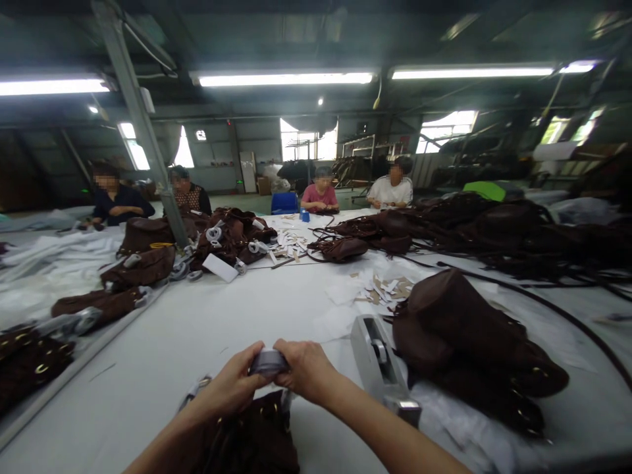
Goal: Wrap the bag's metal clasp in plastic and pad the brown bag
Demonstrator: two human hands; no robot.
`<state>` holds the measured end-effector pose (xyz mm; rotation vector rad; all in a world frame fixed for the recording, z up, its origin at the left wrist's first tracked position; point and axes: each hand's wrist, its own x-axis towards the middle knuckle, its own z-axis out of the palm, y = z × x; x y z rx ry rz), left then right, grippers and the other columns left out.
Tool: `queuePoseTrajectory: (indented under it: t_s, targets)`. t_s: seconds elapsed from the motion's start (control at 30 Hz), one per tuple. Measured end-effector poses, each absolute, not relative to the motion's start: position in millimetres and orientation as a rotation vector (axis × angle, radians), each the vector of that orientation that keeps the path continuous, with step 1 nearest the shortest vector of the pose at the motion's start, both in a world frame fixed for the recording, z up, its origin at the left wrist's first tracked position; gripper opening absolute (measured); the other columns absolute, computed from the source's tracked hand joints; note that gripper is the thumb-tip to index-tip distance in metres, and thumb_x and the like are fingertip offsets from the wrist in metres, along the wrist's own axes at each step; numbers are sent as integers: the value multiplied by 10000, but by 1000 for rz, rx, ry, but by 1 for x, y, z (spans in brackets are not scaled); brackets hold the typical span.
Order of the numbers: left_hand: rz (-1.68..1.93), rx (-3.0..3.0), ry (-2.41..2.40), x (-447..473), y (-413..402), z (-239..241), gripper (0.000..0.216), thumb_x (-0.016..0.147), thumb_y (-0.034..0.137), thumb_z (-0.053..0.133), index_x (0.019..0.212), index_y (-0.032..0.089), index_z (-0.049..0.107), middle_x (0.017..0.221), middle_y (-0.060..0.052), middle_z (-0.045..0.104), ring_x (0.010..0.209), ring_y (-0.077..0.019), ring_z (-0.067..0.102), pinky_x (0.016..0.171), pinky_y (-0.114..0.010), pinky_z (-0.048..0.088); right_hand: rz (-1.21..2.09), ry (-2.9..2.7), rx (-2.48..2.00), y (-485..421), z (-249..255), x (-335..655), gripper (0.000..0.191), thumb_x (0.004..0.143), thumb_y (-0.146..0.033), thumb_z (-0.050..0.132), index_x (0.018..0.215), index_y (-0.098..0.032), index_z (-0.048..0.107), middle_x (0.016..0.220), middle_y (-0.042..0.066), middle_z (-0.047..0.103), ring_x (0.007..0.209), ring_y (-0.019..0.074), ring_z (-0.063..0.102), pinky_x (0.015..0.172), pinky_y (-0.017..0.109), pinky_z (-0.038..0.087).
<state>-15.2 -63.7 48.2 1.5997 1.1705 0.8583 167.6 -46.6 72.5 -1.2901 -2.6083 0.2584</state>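
Observation:
Between my hands is a small grey-white coil, seemingly a rolled strap in wrapping (pixel 269 362). My left hand (pixel 241 376) closes on its left side, thumb below. From the right, my right hand (pixel 309 370) pinches the same coil with bent fingers. Beneath my wrists lies a dark brown bag (pixel 251 434) with gold eyelets, partly covered by my left arm. A grey tape dispenser (pixel 363 352) stands just right of my right hand. Farther right, another brown bag (pixel 449 329) slumps on the white table (pixel 296 303).
Brown bags with wrapped coils (pixel 214 234) are heaped at the left. A long pile of brown bags (pixel 494 224) fills the back right. Paper scraps (pixel 385 289) lie beyond the dispenser. A metal post (pixel 143 125) rises at the left. Several people sit across the table.

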Motion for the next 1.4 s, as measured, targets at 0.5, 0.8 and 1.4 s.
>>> queuePoseTrajectory:
  t_s: [0.5,0.8,1.4]
  targets:
    - [622,1175,1009,-15,-80,51,434,807,599,467,797,168,520,463,93,375,295,-20,227,294,-163,102,33,-2730,-1178,-53,48,161,365,783,-482,592,961,-169,538,856,99,692,704,252,666,588,309,459]
    - [796,984,1057,-14,-68,50,376,737,552,586,788,192,493,450,111,384,289,-3,157,299,-154,49,273,-2479,-1240,-37,64,174,534,681,-466,684,1125,-213,529,924,76,667,799,225,636,667,288,429]
    - [804,461,1007,-24,-85,29,398,823,471,541,644,116,556,393,73,409,264,21,169,269,-98,69,1783,-635,-896,-105,10,215,411,621,-290,779,937,-135,566,763,40,657,649,107,608,616,224,459]
